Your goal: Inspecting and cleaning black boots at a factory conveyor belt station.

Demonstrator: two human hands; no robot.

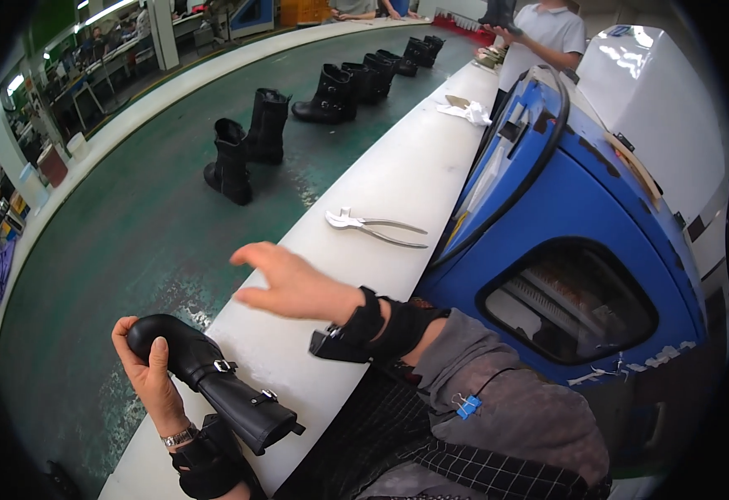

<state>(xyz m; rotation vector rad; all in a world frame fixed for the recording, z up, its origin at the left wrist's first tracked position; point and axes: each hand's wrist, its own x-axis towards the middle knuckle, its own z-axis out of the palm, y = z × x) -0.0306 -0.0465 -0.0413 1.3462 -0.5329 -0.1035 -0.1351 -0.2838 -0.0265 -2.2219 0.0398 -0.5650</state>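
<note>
A black boot (223, 392) with silver buckled straps is gripped round its toe by my left hand (152, 371), its shaft tilted down toward me over the white ledge. My right hand (285, 283) hangs above the ledge, thumb and fingers apart, holding nothing. Farther along the ledge lie metal pincers (373, 227), their handles pointing right, apart from my right hand. On the green conveyor belt ahead, a pair of black boots stands close together, one boot (231, 162) nearer and the other (268, 125) just behind.
More black boots (331, 93) stand in a row up the green belt (131, 250). A white cloth (464, 110) lies on the white ledge (381, 179). A blue machine (564, 208) with a dark window borders the right side. A person (548, 37) in white works at the far end.
</note>
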